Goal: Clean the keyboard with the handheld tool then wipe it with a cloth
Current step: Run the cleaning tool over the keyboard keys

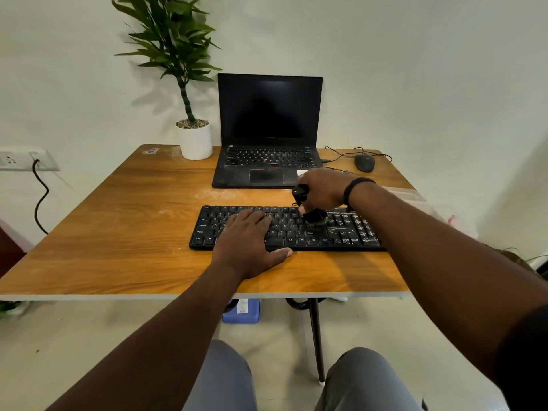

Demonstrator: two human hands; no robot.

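Observation:
A black keyboard (pixel 341 232) lies near the front of the wooden table (pixel 118 232), with pale dust streaks on its right keys. My left hand (pixel 249 244) rests flat on the keyboard's left and middle keys, fingers spread, thumb on the table in front. My right hand (pixel 320 191) grips a small black handheld tool (pixel 312 216); its brush end touches the keys right of centre. A black band circles my right wrist. No cloth can be made out with certainty; something pale lies at the table's right edge.
An open black laptop (pixel 267 137) stands behind the keyboard, a potted plant (pixel 194 140) to its left, a wired mouse (pixel 364 163) to its right. A wall socket with a cable (pixel 40 191) is at left. A blue box (pixel 241 311) sits under the table.

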